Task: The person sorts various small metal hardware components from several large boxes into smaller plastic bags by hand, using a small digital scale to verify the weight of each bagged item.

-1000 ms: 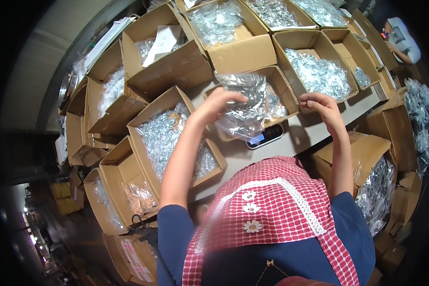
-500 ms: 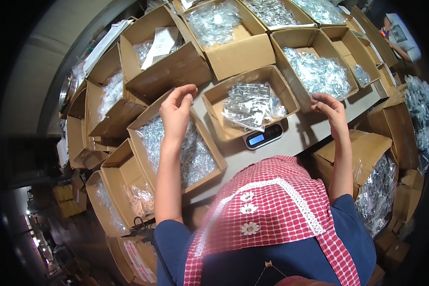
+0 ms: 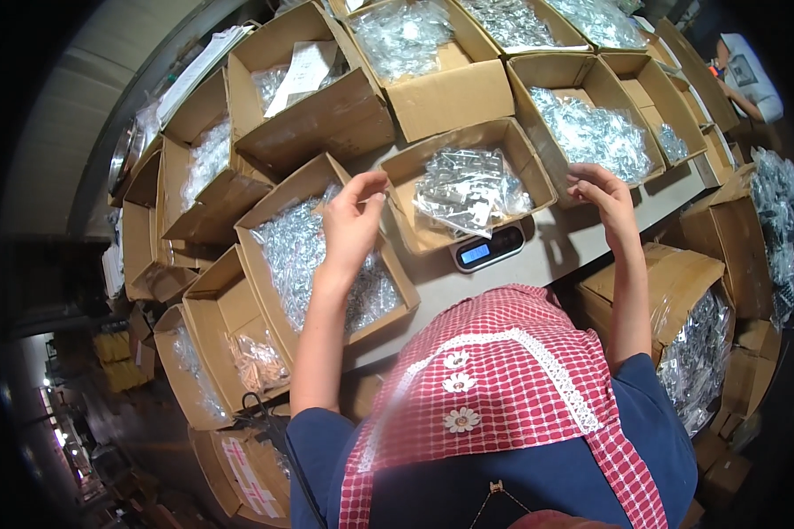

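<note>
My left hand hovers empty, fingers loosely pinched, left of the centre box on the scale; my right hand, open, right of it.

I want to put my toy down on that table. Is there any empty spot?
Only small ones. Bare grey tabletop shows right of the scale, below the right hand. A thinner strip runs in front of the scale toward the red checked apron. Everywhere else is crowded: cardboard boxes of shiny bagged parts sit edge to edge, leaving hardly any gaps around the left hand.
</note>
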`<state>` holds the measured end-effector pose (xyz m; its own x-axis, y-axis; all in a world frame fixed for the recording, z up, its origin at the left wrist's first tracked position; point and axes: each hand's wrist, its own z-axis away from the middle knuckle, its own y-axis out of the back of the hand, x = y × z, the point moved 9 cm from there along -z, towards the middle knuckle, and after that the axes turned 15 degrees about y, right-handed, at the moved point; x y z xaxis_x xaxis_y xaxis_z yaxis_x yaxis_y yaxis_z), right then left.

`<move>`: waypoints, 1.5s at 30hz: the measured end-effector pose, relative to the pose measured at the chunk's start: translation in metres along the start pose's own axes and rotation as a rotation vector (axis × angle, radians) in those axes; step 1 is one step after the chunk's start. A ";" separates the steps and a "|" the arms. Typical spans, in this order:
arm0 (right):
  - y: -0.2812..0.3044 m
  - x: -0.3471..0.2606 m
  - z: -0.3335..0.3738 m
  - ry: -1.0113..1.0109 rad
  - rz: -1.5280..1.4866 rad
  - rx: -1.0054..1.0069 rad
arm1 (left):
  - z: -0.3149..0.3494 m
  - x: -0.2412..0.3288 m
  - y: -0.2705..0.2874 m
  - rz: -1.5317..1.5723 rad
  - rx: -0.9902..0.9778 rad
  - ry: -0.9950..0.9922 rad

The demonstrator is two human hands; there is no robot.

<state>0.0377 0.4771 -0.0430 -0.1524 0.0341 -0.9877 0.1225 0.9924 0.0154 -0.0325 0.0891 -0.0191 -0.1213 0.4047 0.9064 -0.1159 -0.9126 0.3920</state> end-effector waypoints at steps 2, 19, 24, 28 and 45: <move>-0.003 0.002 0.001 0.003 -0.008 -0.005 | 0.002 0.002 -0.012 -0.093 -0.016 -0.005; -0.182 -0.044 -0.013 0.491 0.594 -0.446 | -0.048 -0.025 -0.113 -0.707 -0.347 0.309; -0.198 -0.027 -0.019 0.441 0.923 -0.580 | -0.051 -0.011 -0.114 0.014 -0.531 0.400; -0.167 -0.028 -0.053 0.522 0.986 -0.354 | -0.048 0.015 -0.105 0.353 -0.391 0.283; -0.158 -0.009 -0.032 0.526 0.936 -0.406 | -0.057 -0.029 -0.131 0.210 -0.374 0.445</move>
<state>-0.0114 0.3233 -0.0312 -0.5708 0.7295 -0.3768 0.0932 0.5136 0.8529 -0.0696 0.2001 -0.1058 -0.5690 0.2774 0.7742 -0.3735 -0.9259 0.0573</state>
